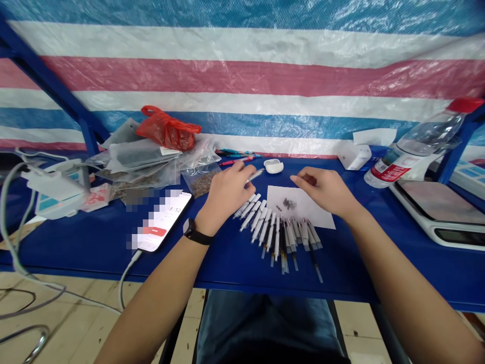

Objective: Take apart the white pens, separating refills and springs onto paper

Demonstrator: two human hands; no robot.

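Two hands are kept low and steady, a white pen (255,175) pinched firmly in the left hand (226,194), the right hand (323,190) held loosely open beside small dark parts (288,203) on a paper sheet (312,214).

The phone screen (161,221) reads 8:52 amid pixelated blurring.

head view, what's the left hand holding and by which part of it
The left hand pinches a slim white pen-like tube in its fingertips, by the shaft, one end sticking out past them. The right hand holds nothing.
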